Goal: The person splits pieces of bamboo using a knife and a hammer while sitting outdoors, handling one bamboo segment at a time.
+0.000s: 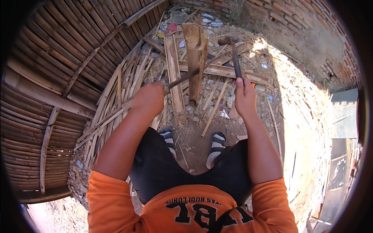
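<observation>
My left hand [149,99] is closed round the handle of a machete. Its long dark blade [184,79] slants away to the right, across an upright thick piece of bamboo [192,64]. At the bamboo's right side a section is split apart, and the blade's far end passes by that split; how deep it sits I cannot tell. My right hand [245,99] grips the dark handle of a hammer [229,40], with the thumb along the shaft. The hammer head is up, to the right of the bamboo and apart from the blade.
A split plank-like piece [175,77] leans left of the bamboo. Long strips [107,110] lie piled along the slatted wall [58,58]. Another timber [233,72] lies across the rubble behind. A brick wall [307,31] rises at the back right. My sandalled feet [217,143] are close by.
</observation>
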`<state>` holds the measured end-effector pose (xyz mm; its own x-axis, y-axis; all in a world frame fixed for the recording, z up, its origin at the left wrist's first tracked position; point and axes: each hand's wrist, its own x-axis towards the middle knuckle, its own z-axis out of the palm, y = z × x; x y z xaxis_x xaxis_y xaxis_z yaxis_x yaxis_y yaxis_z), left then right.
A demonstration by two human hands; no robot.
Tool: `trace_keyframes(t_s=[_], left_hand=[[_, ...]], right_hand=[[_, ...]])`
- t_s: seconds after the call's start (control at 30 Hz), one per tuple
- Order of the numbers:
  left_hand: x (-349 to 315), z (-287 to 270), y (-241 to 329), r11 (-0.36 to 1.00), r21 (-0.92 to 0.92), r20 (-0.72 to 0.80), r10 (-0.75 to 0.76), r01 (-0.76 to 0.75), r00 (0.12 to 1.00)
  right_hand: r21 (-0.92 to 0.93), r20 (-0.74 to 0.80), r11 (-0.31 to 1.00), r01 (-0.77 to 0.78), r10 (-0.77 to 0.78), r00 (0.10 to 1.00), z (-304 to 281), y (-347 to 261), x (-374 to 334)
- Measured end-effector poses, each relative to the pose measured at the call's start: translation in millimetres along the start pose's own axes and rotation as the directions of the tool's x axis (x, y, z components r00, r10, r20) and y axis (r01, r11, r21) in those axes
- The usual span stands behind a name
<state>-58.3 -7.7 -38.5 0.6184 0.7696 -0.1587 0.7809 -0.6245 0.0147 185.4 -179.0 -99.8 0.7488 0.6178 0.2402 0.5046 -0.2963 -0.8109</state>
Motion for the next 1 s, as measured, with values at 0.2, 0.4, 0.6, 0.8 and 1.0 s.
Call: trace_keyframes(t_s=[0.2,0.4,0.6,0.8,1.0], left_hand=[[6.0,0.0,-1.7,1.000,0.001,-0.024,0.015,-0.015,1.000],[1.1,6.3,-7.4,1.000,-0.022,-0.019,0.003,-0.004,1.000],[4.6,5.6,-4.9,1.000,-0.013,0.021,-0.001,0.002,1.000],[-2.1,16.4,-3.6,1.000,-0.007,0.014,-0.014,0.014,1.000],[6.9,25.6,-6.7,0.999,-0.043,-0.004,0.016,-0.016,1.000]], right_hand=[[-0.206,0.176,0.978,-0.001,0.038,0.984,15.4,22.3,-4.3],[0.085,0.048,0.994,-0.070,0.066,0.997,-4.6,-14.1,-3.0],[-0.200,0.219,0.979,0.027,0.018,0.976,23.0,35.3,-6.6],[0.003,0.097,0.999,-0.046,0.046,0.994,6.4,20.4,1.8],[-0.178,0.169,0.984,0.017,0.014,0.985,22.2,35.4,-7.3]])
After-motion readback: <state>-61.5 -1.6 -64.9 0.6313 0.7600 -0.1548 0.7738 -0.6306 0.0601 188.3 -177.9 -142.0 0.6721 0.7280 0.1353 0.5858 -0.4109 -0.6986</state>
